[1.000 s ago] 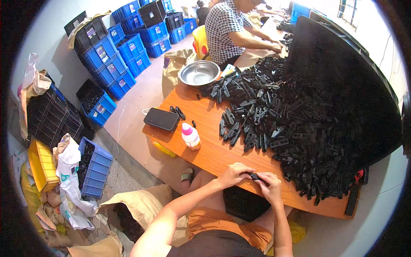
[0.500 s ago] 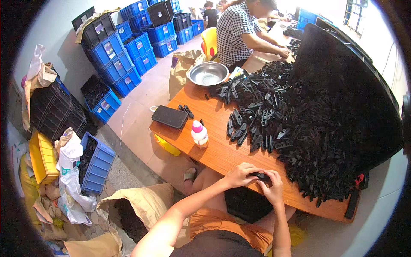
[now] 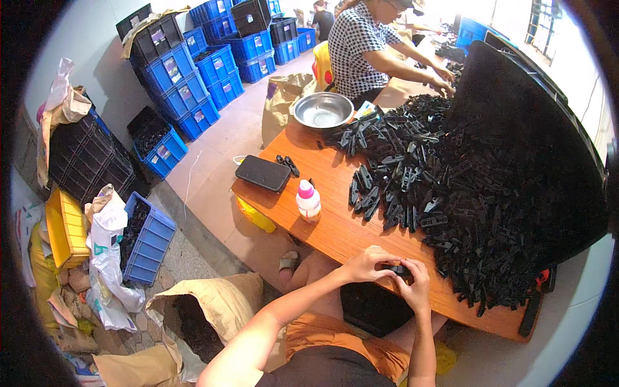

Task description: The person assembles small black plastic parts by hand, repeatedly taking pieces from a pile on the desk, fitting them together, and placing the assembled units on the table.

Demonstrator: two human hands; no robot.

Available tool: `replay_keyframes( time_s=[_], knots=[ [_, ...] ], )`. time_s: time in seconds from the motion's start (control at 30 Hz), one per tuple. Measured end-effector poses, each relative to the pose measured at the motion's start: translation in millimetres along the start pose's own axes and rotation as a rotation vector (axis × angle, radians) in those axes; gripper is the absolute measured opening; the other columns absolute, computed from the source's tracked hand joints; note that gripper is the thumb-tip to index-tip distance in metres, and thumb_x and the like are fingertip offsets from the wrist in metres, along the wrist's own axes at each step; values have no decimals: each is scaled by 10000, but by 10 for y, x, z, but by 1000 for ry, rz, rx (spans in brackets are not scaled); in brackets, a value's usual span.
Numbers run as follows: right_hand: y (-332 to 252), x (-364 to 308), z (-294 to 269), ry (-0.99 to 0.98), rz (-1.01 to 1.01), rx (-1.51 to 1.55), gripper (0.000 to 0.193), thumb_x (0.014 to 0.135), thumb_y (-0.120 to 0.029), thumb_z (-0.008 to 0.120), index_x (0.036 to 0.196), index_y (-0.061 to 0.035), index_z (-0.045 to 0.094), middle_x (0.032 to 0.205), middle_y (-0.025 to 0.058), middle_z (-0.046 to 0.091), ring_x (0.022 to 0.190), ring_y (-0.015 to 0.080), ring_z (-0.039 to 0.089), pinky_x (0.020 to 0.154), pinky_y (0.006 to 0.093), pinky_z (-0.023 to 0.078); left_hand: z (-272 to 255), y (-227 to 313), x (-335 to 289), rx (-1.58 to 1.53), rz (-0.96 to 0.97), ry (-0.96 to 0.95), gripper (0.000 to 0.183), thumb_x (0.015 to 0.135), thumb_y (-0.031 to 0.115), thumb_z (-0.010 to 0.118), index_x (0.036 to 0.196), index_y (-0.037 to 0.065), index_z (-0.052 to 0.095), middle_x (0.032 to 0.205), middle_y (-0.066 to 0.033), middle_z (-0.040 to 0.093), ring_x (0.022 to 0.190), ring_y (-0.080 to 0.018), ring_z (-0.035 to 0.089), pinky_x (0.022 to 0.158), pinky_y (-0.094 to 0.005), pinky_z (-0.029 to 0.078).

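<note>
Both hands meet above the near edge of the orange-brown wooden table (image 3: 271,206). Between their fingers is a small black plastic clip (image 3: 400,269). My left hand (image 3: 369,264) pinches it from the left, and my right hand (image 3: 416,284) curls round its right side. Fingers cover much of the clip, so its exact form is partly hidden. Just beyond my hands spreads a large heap of similar black plastic clips (image 3: 412,168), reaching across the table's right side. A white bottle with a pink cap (image 3: 308,203) stands to the left of the heap.
A black phone-like slab (image 3: 263,173) lies at the table's left corner, with a metal bowl (image 3: 323,109) farther back. An open paper sack (image 3: 219,300) stands at my left. Blue crates (image 3: 173,97) are stacked along the wall. Across the table, a co-worker (image 3: 361,48) reaches into the clips.
The view has shifted slightly, moving the scene a little rightward. My fingers have changed their hold on the clip a bit. The co-worker's arms have stretched farther over the table.
</note>
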State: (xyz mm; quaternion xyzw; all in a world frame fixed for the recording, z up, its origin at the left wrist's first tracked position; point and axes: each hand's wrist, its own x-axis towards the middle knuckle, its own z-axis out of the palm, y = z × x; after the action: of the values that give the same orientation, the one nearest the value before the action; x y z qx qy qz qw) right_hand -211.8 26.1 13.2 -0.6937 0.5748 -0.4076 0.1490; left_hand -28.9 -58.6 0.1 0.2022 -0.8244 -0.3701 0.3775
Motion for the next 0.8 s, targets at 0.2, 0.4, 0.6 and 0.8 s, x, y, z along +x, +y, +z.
replay_keyframes(
  time_s=[0.2, 0.4, 0.6, 0.8],
  knots=[
    [-21, -15, -1, -5, 9, 12, 420, 665, -48, 789, 1056, -28, 640, 1058, 155, 626, 1024, 317, 589, 884, 380, 462, 8, -5, -33, 14, -12, 6, 379, 758, 232, 770, 1090, 74, 680, 918, -73, 699, 844, -237, 636, 781, -350, 481],
    [-20, -5, -17, -10, 26, 7, 416, 661, -50, 790, 1048, -27, 640, 1056, 155, 625, 1031, 323, 586, 888, 384, 460, -2, -24, -13, 7, -1, -18, 377, 754, 219, 767, 1099, 96, 681, 907, -70, 698, 851, -234, 639, 790, -351, 475],
    [26, 11, -10, -3, 5, 9, 415, 650, -50, 794, 1034, -27, 638, 1037, 155, 626, 1021, 324, 587, 885, 388, 459, -2, -46, 17, 29, 16, -25, 382, 754, 212, 764, 1113, 115, 677, 905, -62, 699, 858, -234, 640, 799, -354, 472],
    [-18, 3, -8, 0, 9, -5, 403, 658, -79, 807, 1020, -20, 639, 1035, 156, 627, 1014, 320, 592, 882, 385, 462, 5, -40, -4, 11, 23, -22, 387, 751, 205, 768, 1115, 113, 674, 904, -56, 699, 860, -231, 639, 802, -355, 471]
  ],
)
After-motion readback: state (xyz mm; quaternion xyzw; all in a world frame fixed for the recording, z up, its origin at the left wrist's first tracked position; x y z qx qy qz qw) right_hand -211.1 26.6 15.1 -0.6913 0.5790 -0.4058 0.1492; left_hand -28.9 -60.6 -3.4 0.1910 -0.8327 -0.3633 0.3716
